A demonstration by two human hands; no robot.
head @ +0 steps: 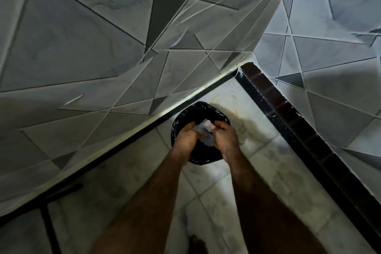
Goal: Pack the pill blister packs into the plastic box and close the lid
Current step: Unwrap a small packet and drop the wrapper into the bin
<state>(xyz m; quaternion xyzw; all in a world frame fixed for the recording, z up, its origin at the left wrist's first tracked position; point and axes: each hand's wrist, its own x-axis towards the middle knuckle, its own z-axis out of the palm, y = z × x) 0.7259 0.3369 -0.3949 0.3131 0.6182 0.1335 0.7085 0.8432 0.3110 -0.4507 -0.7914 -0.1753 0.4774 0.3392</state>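
Observation:
Both my hands reach down over a round bin lined with a black plastic bag point(185, 113) standing on the floor in a room corner. My left hand point(185, 140) and my right hand point(225, 138) hold between them a crumpled whitish, translucent bundle point(205, 133), right above the bin's opening. The picture is too dark and blurred to tell what the bundle is made of. No pill blister packs and no plastic box can be made out in this view.
Grey tiled walls with dark triangles meet in a corner behind the bin. A black and brown skirting strip point(288, 121) runs along the right wall. The floor point(237, 192) is pale tile. A dark metal frame point(47, 212) stands at lower left. Toes of a foot point(195, 242) show at the bottom.

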